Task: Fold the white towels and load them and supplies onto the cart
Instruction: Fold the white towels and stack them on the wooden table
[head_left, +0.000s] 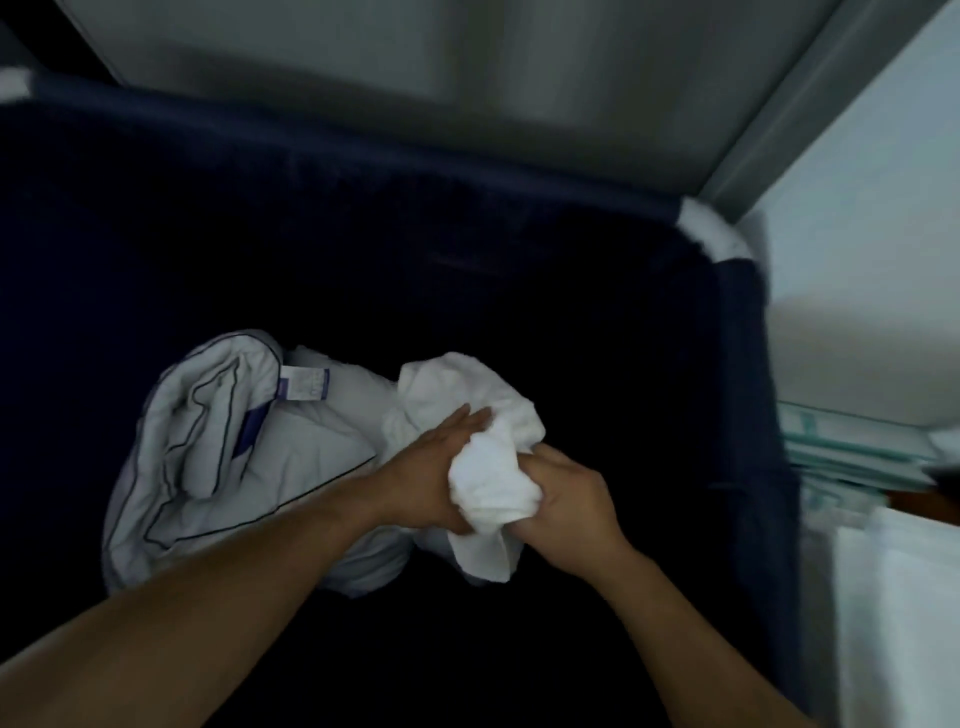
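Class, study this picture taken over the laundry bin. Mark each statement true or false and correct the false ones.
1. Both hands touch the white towel. True: the left hand lies against the towel and the right hand has a grip on it.
2. The towel is folded flat. False: it is bunched up between the hands.
3. White bedding with dark piping lies left of the towel. True: the bedding sits there inside the bin.
4. The bin is red. False: its fabric is dark blue.
5. The right hand hangs free. False: its fingers curl round the towel.
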